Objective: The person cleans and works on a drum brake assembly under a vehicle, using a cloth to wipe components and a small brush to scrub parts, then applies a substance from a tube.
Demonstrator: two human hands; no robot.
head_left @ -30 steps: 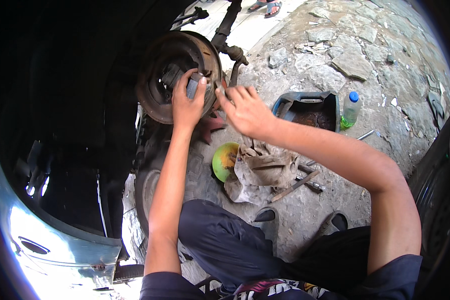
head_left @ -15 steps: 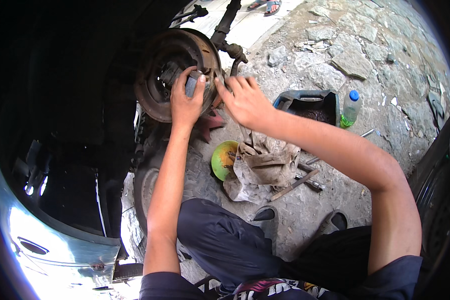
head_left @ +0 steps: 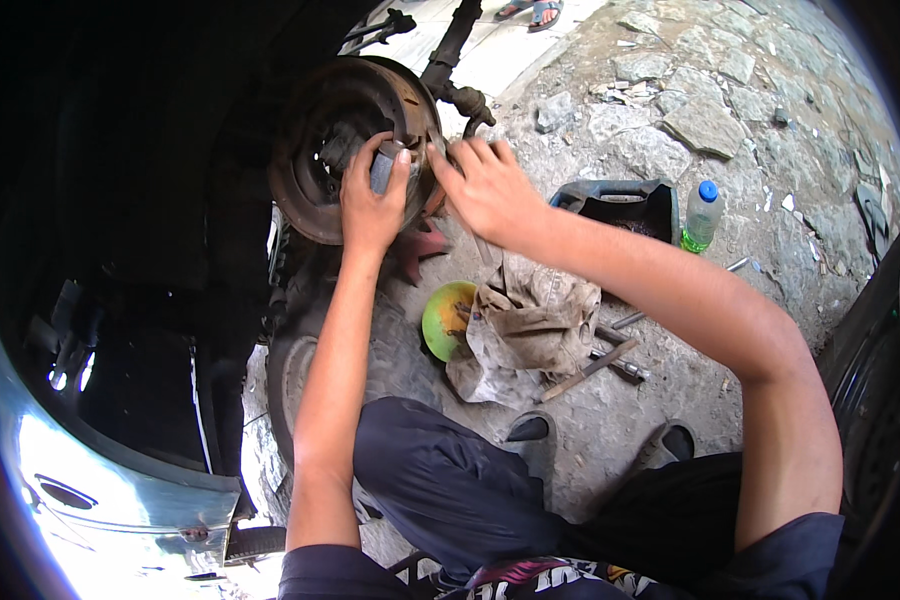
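A rusty round brake backing plate [head_left: 298, 205] stands upright on the vehicle's axle in front of me. My left hand [head_left: 373, 208] reaches its face, thumb and fingers closed around a grey block-shaped metal part [head_left: 381, 172]. To the right, at the plate's rim, my right hand [head_left: 497, 197] is closed around a slim flat metal tool [head_left: 484, 250]. One end of the tool shows below the palm. Its other end lies near the grey part, and I cannot tell its exact kind.
Below my hands lie a green bowl [head_left: 440, 325] with small parts, a dirty cloth [head_left: 540, 330] and several bar-like tools [head_left: 590, 370]. A cut-open dark container [head_left: 660, 212] and a blue-capped bottle [head_left: 703, 220] stand right. A tyre [head_left: 305, 350] lies below the plate.
My right hand and the tool have shifted slightly up and left along the plate's rim. The left hand keeps its place on the grey metal part.
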